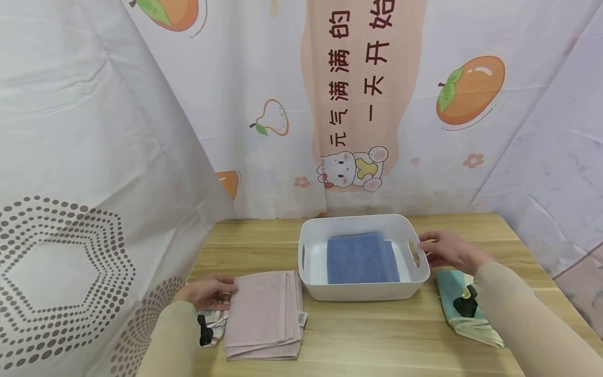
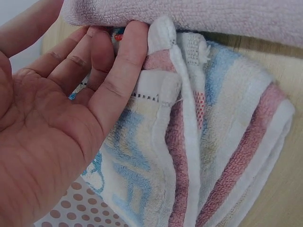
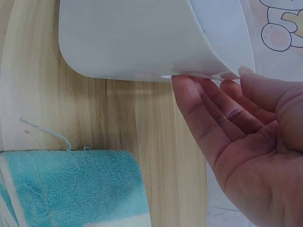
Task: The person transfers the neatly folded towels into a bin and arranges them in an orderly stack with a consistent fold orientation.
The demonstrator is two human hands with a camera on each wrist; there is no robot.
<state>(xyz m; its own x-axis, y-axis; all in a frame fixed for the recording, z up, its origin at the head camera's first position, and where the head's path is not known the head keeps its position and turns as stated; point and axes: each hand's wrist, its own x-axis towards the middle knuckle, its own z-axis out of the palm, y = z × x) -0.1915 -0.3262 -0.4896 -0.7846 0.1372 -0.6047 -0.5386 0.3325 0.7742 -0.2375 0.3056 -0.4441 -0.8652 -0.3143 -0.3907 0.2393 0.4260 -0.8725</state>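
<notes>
Your left hand (image 1: 205,292) lies at the left edge of the folded dusty-pink terry towel (image 1: 265,315), which sits flat on the pale wooden counter (image 1: 372,335) just left of the basket. In the left wrist view its fingers (image 2: 116,78) are nearly straight and relaxed, with the tips tucked under the pink towel's edge (image 2: 189,14) and resting against a striped pink, blue and white towel (image 2: 208,156) beneath it; nothing is pinched or clenched, so the grip there is loose and open.

Your right hand (image 1: 449,251) is at the right-hand end of the white rectangular plastic basket (image 1: 363,290), beside its slotted handle. The right wrist view shows the fingers (image 3: 208,118) stretched out, tips touching the basket's outer wall (image 3: 132,42) near the rim, palm open and holding nothing.

Inside the basket a folded blue towel (image 1: 360,258) lies flat on the bottom. A folded teal and cream towel (image 1: 464,314) rests on the counter just right of the basket, partly under your right forearm; in the right wrist view its teal corner (image 3: 75,189) lies apart from the basket with bare wood between them.

Behind the counter hangs a white curtain printed with orange fruit and a cartoon bear (image 1: 358,170)
</notes>
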